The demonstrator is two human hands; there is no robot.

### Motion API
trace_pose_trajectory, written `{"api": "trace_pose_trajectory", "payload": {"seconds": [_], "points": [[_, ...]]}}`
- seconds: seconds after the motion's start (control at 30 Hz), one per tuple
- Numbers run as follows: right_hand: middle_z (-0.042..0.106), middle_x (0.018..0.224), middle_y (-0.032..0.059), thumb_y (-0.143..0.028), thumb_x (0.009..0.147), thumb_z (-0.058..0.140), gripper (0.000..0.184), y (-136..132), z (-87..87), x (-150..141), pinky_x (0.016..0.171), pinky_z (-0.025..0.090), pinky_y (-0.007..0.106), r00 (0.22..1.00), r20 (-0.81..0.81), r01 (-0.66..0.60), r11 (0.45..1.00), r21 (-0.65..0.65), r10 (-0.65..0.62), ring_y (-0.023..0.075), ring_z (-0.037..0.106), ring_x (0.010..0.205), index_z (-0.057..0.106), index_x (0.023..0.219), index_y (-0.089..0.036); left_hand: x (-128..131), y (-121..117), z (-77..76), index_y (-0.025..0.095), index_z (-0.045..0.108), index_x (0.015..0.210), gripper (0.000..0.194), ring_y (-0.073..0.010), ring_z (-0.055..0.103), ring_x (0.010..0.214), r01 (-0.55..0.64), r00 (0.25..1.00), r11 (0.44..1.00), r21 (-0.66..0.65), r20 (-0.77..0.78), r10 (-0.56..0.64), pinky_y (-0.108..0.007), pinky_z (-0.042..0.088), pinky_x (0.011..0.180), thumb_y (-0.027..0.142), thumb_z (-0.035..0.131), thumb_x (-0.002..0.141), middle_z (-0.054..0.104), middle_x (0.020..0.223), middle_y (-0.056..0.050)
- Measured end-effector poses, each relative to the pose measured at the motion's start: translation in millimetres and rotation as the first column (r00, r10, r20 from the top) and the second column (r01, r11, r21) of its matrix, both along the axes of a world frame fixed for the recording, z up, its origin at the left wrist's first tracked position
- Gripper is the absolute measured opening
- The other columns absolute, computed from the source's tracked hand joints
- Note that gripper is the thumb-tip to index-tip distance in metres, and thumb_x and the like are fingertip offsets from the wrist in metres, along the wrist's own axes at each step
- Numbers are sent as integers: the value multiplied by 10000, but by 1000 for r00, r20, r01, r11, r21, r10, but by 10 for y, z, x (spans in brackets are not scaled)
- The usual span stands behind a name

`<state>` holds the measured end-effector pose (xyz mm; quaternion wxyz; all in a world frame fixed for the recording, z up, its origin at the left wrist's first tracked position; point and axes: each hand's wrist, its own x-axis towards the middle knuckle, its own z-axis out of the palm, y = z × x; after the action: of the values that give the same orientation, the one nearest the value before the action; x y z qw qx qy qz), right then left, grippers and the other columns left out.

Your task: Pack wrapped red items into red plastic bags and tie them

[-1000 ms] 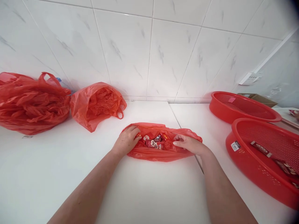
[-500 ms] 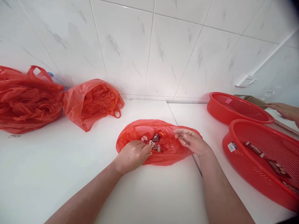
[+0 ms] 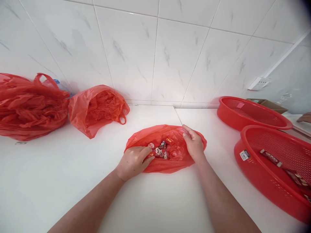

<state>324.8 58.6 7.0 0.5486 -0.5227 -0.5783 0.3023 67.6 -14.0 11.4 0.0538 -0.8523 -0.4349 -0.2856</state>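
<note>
A red plastic bag [image 3: 167,166] lies on the white table with its mouth open toward me. Several small wrapped snack packets [image 3: 161,150] rest inside, red and dark brown with printed labels. At the left front of the mouth is my left hand [image 3: 133,160], thumb and forefinger apart. A red packet with yellow print shows between those two fingertips; its other fingers are partly hidden. My right hand [image 3: 194,144] reaches into the right side of the mouth, fingers stretched along the bag's inner wall and thumb apart.
Two more red plastic bags, one crumpled [image 3: 99,106] and one bulky [image 3: 31,106], stand at the left. On the right are two red perforated baskets, the back one [image 3: 228,118] and the nearer one [image 3: 257,171], which holds several packets. Another person's hand [image 3: 305,117] shows at the far right.
My left thumb and forefinger have parted, and the hand has shifted slightly left. My right hand has moved left and its fingers have straightened. The other person's hand has drawn back rightward.
</note>
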Motion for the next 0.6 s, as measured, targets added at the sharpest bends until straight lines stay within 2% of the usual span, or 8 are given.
{"api": "trace_pose_trajectory", "payload": {"seconds": [0.07, 0.13, 0.23, 0.33, 0.4, 0.5, 0.53, 0.6], "points": [[645, 1129, 57, -302, 858, 500, 256, -132, 92, -111, 1008, 416, 429, 968, 251, -13, 987, 162, -28, 221, 569, 1097, 658, 1047, -235, -41, 14, 4, 191, 474, 710, 189, -106, 447, 518, -60, 997, 997, -45, 37, 62, -245, 273, 474, 273, 483, 880, 536, 603, 25], [647, 1099, 52, -333, 860, 521, 239, -249, 158, -224, 974, 436, 414, 905, 425, -99, 973, 210, 0, 219, 573, 1068, 658, 1036, -247, -68, 25, 14, 193, 483, 720, 186, -111, 467, 532, -104, 993, 991, -86, 54, 109, -242, 294, 484, 290, 491, 878, 550, 622, 24], [570, 1257, 52, -429, 793, 624, 434, -318, 153, -316, 972, 427, 433, 760, 629, -245, 969, 46, 162, 259, 498, 1181, 582, 1199, -282, -94, 52, 28, 193, 517, 782, 162, -128, 512, 583, -160, 981, 978, -132, 86, 173, -244, 344, 515, 317, 491, 883, 585, 682, 11], [533, 1310, 52, -468, 797, 612, 521, -292, 93, -322, 939, 443, 448, 648, 701, -325, 940, -100, 299, 275, 481, 1200, 517, 1279, -296, -120, 95, 27, 189, 550, 853, 155, -143, 561, 670, -168, 968, 974, -155, 160, 193, -251, 410, 580, 331, 498, 887, 617, 777, -11], [555, 1279, 56, -445, 819, 595, 464, -283, 83, -331, 946, 434, 445, 663, 713, -305, 952, -20, 227, 263, 498, 1178, 538, 1251, -284, -127, 119, 15, 188, 569, 858, 150, -153, 582, 748, -117, 966, 984, -136, 216, 145, -260, 448, 640, 327, 518, 880, 624, 849, -31], [616, 1174, 64, -363, 862, 563, 310, -339, 136, -399, 973, 400, 440, 746, 665, -193, 948, 254, -27, 247, 524, 1131, 599, 1147, -245, -100, 123, 9, 200, 597, 927, 126, -167, 596, 832, -56, 958, 994, -91, 274, 79, -282, 481, 722, 293, 531, 872, 631, 916, -43], [640, 1111, 61, -332, 878, 544, 251, -374, 163, -433, 960, 403, 433, 767, 637, -170, 932, 320, -79, 237, 546, 1084, 618, 1098, -237, -78, 117, 18, 207, 594, 987, 152, -172, 602, 853, -63, 954, 994, -95, 286, 87, -290, 487, 742, 280, 539, 865, 638, 932, -41], [666, 976, 47, -288, 895, 520, 170, -450, 211, -499, 903, 425, 410, 794, 600, -175, 908, 381, -98, 216, 579, 965, 637, 1003, -228, -14, 102, 57, 223, 547, 1123, 286, -180, 612, 876, -99, 943, 983, -154, 300, 142, -297, 497, 751, 245, 564, 838, 647, 951, -32]]}}
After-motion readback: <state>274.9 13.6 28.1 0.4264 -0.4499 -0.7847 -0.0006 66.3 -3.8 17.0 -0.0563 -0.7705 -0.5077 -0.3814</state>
